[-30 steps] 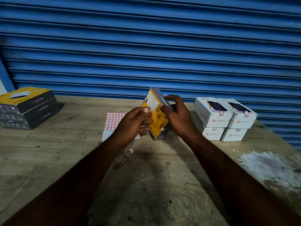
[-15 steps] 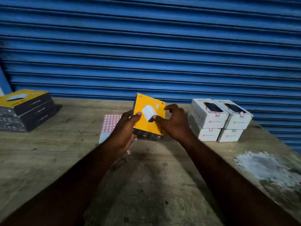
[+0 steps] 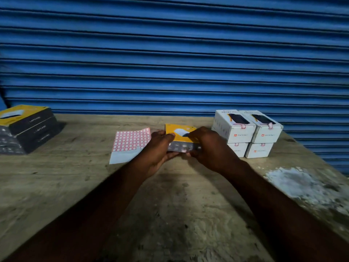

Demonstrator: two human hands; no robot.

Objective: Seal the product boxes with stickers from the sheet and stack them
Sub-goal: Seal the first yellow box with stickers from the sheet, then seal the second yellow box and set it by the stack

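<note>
A yellow-topped product box (image 3: 179, 136) with a dark side sits level between both hands, just above the wooden table (image 3: 75, 186). My left hand (image 3: 160, 148) grips its left end, fingers curled underneath. My right hand (image 3: 205, 146) holds the right end, thumb on the near side. The sticker sheet (image 3: 130, 142), a grid of red-outlined labels, lies flat just left of my left hand. A stack of dark boxes with a yellow top (image 3: 26, 127) stands at the far left.
Several white product boxes (image 3: 247, 132) stand stacked two high at the right, close to my right hand, with pink stickers on their flaps. A blue rolling shutter (image 3: 170, 53) closes the back. A white powdery patch (image 3: 302, 184) marks the table's right side.
The yellow box has been turned from standing on edge to lying level and lowered towards the table. Both hands kept hold of it.
</note>
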